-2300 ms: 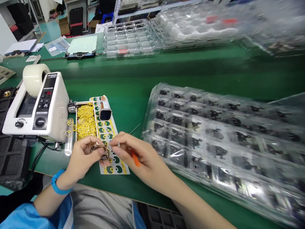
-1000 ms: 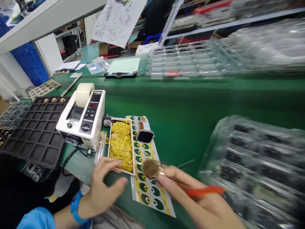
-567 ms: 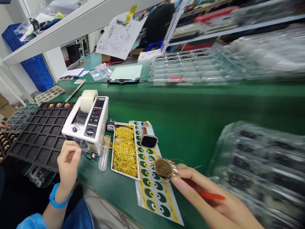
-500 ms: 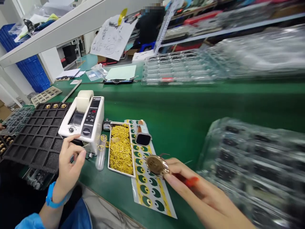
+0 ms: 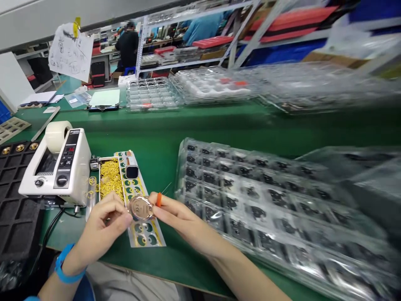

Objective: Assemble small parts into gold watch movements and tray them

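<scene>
A round rose-gold watch case (image 5: 141, 208), its engraved back towards me, is held at its right edge by the thumb and fingers of my right hand (image 5: 169, 211). A small orange band (image 5: 158, 199) shows at those fingers, with a thin needle-like tip beyond it. My left hand (image 5: 108, 217) is closed in a pinch against the left edge of the case; what sits between its fingertips is hidden. Beneath the hands lies a sticker sheet (image 5: 147, 241) of yellow and green shapes. A square-faced smartwatch (image 5: 132, 171) rests on its upper part.
Left stands a white tape dispenser (image 5: 72, 167) beside a black compartment tray (image 5: 14, 200). A box of yellow rings (image 5: 109, 175) is behind my left hand. Large clear trays of dark parts (image 5: 250, 200) fill the right. A clipboard (image 5: 104, 100) and more trays (image 5: 213, 83) line the back.
The view has swung right. My left hand has left the tape dispenser and come to the watch case, its fingers now pinched. My right hand still holds the case.
</scene>
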Tool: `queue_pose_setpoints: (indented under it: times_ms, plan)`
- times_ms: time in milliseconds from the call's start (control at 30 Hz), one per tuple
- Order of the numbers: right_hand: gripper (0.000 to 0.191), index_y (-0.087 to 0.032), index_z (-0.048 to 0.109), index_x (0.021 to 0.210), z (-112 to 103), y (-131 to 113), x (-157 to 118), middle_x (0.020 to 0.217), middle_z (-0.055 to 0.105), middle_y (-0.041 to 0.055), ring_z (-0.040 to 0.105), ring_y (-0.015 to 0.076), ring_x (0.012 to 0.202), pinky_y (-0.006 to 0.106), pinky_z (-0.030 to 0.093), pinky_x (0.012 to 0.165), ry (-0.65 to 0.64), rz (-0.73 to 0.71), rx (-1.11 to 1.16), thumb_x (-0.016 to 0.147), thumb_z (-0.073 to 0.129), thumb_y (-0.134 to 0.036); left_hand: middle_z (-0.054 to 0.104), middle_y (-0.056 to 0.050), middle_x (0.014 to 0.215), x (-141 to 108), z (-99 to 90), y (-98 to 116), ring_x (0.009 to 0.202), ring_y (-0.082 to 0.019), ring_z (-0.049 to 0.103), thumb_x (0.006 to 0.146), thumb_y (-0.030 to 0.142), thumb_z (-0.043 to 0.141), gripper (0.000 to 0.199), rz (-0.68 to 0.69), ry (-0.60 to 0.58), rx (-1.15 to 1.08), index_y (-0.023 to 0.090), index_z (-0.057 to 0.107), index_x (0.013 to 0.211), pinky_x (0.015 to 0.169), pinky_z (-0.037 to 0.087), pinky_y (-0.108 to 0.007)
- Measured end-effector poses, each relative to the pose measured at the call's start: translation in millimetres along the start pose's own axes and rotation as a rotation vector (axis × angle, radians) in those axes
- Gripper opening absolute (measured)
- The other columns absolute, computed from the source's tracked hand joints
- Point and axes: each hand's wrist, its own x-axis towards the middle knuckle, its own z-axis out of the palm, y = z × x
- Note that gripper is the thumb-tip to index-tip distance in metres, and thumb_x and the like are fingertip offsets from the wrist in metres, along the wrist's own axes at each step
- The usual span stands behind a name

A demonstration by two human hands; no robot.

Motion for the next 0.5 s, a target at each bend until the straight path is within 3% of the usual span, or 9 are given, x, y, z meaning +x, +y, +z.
queue_pose_setpoints:
  times_ms: [267, 500]
  plan:
    - [0.046, -0.021, 0.053, 0.077, 1.4, -4.4, -1.1, 0.079, 0.047, -0.0011, 0.045, 0.0149, 0.077, 0.030, 0.043, 0.079, -0.098, -0.003, 0.022, 0.086, 0.057, -0.066, 0.047, -0.001, 0.067, 11.4, 3.9, -7.9, 0.065, -0.016, 0.043, 0.085, 0.060, 0.059, 0.048, -0.091, -0.039, 0.002, 0.019, 0.059, 0.062, 0.059, 0.033, -0.029]
    - [0.049, -0.021, 0.052, 0.076, -0.9, -0.8, -3.3, 0.079, 0.047, -0.0004, 0.044, 0.0155, 0.075, 0.029, 0.038, 0.071, -0.103, 0.017, -0.052, 0.086, 0.053, -0.068, 0.045, 0.000, 0.067, 9.0, 2.5, -6.9, 0.061, -0.014, 0.039, 0.086, 0.059, 0.058, 0.047, -0.115, -0.078, 0.005, 0.019, 0.058, 0.063, 0.056, 0.031, -0.028]
